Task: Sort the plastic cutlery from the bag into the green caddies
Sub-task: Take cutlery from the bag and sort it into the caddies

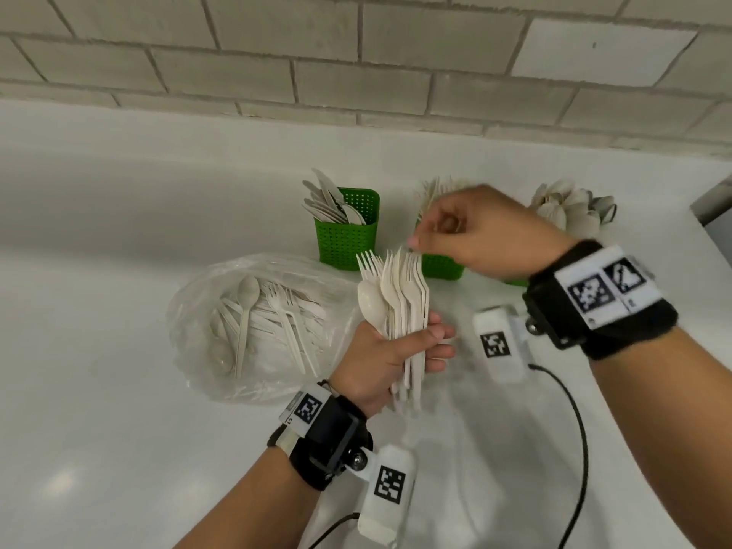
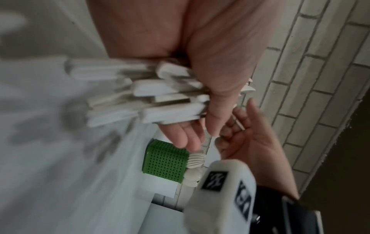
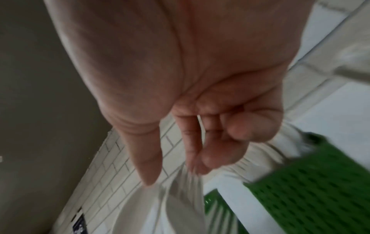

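Head view: my left hand (image 1: 390,360) grips a bundle (image 1: 400,307) of forks plus one spoon by the handles, heads up, above the counter (image 1: 119,231). My right hand (image 1: 481,231) hovers over the fork tines, thumb and forefinger curled and nearly closed at one tine tip; I cannot tell if it has contact. The bag (image 1: 261,326) lies just left of the bundle with more cutlery inside. Three caddies (image 1: 346,231) stand near the wall, already holding sorted pieces

Left wrist view: handle ends (image 2: 140,95) fan out loosely from my palm, blurred

Right wrist view: the fingers (image 3: 192,142) are curled above pale cutlery; the picture is too blurred to show a pinch

Handling judgement: pieces are light, thin, slightly flexible and smooth, so they slide against each other. Pinch one fork at the neck below the tines and draw it straight up
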{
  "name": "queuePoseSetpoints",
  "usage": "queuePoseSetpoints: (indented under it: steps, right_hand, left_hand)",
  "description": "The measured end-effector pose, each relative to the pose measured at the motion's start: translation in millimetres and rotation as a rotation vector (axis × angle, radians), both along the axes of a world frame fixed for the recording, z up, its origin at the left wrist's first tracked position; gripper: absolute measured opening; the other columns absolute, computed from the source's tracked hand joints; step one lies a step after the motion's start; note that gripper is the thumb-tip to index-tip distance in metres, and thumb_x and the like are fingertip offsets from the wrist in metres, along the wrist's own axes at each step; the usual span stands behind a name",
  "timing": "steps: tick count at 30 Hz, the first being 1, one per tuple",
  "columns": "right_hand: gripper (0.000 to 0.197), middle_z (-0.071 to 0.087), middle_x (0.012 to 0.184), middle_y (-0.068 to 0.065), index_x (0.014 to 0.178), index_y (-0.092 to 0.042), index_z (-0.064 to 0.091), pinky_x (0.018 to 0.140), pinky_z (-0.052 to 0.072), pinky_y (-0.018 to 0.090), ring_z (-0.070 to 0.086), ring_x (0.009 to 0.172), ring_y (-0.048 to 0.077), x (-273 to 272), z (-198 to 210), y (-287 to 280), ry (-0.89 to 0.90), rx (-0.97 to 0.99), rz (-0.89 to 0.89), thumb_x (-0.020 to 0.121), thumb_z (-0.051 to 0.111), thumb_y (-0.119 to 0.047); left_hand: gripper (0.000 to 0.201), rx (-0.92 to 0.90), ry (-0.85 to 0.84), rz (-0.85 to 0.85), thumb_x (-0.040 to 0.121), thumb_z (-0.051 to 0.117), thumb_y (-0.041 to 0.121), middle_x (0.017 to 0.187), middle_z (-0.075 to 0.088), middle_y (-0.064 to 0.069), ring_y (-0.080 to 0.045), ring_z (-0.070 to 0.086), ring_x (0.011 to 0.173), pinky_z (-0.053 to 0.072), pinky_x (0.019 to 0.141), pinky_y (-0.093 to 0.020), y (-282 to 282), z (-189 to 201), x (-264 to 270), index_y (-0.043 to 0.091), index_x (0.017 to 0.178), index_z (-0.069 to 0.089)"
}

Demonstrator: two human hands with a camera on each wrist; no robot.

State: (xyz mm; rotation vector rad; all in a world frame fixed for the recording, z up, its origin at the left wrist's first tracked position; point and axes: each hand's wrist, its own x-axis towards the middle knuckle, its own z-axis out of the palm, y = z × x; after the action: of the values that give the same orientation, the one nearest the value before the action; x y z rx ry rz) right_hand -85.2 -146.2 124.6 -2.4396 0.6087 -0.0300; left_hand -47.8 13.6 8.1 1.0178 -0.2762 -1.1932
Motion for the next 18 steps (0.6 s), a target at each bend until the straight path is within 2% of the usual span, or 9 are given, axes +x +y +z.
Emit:
queuePoseSetpoints:
  steps: [2, 4, 6, 8, 12, 16, 18]
  right_hand:
    - [0.042, 0.067, 0.091, 0.005, 0.107, -0.018, 0.064, 0.066, 0.049, 0.028, 0.063, 0.074, 0.015, -18.6, -17.2, 3.3, 0.005, 0.073, -0.086, 0.080, 0.070, -0.049]
    - [0.054, 0.067, 0.091, 0.002, 0.121, -0.018, 0.056, 0.055, 0.047, 0.017, 0.063, 0.064, 0.005, -34.1, -34.6, 10.0, -0.063, 0.233, -0.176, 0.079, 0.074, -0.045]
    - [0.058, 0.068, 0.091, 0.005, 0.126, -0.015, 0.054, 0.052, 0.044, 0.012, 0.062, 0.060, 0.002, -45.1, -50.7, 15.8, -0.143, 0.363, -0.256, 0.078, 0.077, -0.038]
    - [0.054, 0.070, 0.085, 0.004, 0.120, -0.014, 0.057, 0.053, 0.043, 0.012, 0.062, 0.059, 0.000, -53.1, -59.9, 19.6, -0.170, 0.437, -0.319, 0.076, 0.079, -0.036]
    - [0.026, 0.059, 0.052, -0.002, 0.087, -0.002, 0.063, 0.041, 0.037, 0.010, 0.052, 0.042, 0.002, -66.3, -61.6, 22.5, -0.227, 0.615, -0.349, 0.080, 0.078, -0.021]
    - [0.033, 0.058, 0.052, 0.001, 0.084, 0.005, 0.064, 0.040, 0.039, 0.017, 0.053, 0.043, 0.007, -75.3, -57.7, 19.0, -0.307, 0.613, -0.388, 0.076, 0.081, -0.022]
    - [0.032, 0.058, 0.054, 0.002, 0.083, 0.003, 0.065, 0.040, 0.039, 0.020, 0.053, 0.045, 0.008, -78.9, -56.0, 17.8, -0.327, 0.625, -0.394, 0.075, 0.081, -0.023]
  left_hand:
    - [0.017, -0.017, 0.004, -0.029, 0.083, 0.067, 0.008, 0.091, 0.073, -0.012, -0.021, 0.071, 0.075, 0.058, 0.066, -0.030, -0.7, 3.2, -1.7, 0.005, 0.100, 0.065]
    - [0.024, -0.028, 0.020, -0.066, 0.080, 0.067, 0.015, 0.091, 0.073, -0.012, -0.022, 0.071, 0.073, 0.058, 0.064, -0.030, -1.5, 4.7, -5.2, 0.005, 0.101, 0.066]
    - [0.026, -0.023, 0.026, -0.090, 0.079, 0.066, 0.018, 0.089, 0.073, -0.012, -0.022, 0.071, 0.072, 0.058, 0.063, -0.029, -2.3, 4.8, -8.7, 0.004, 0.101, 0.067]
    - [0.024, -0.023, 0.022, -0.104, 0.079, 0.065, 0.016, 0.087, 0.073, -0.013, -0.022, 0.070, 0.069, 0.057, 0.062, -0.029, -3.1, 3.4, -12.8, 0.004, 0.100, 0.067]
    - [0.022, -0.029, -0.004, -0.125, 0.082, 0.065, 0.013, 0.089, 0.073, -0.015, -0.022, 0.070, 0.069, 0.058, 0.064, -0.030, -7.0, 4.5, -18.5, 0.003, 0.101, 0.067]
    - [0.026, -0.035, -0.021, -0.141, 0.087, 0.066, 0.017, 0.096, 0.072, -0.017, -0.023, 0.071, 0.074, 0.059, 0.068, -0.032, -10.9, 7.6, -22.2, 0.002, 0.108, 0.067]
    - [0.027, -0.039, -0.019, -0.153, 0.088, 0.065, 0.019, 0.098, 0.072, -0.017, -0.023, 0.071, 0.076, 0.058, 0.067, -0.031, -11.8, 9.7, -23.5, 0.003, 0.109, 0.068]
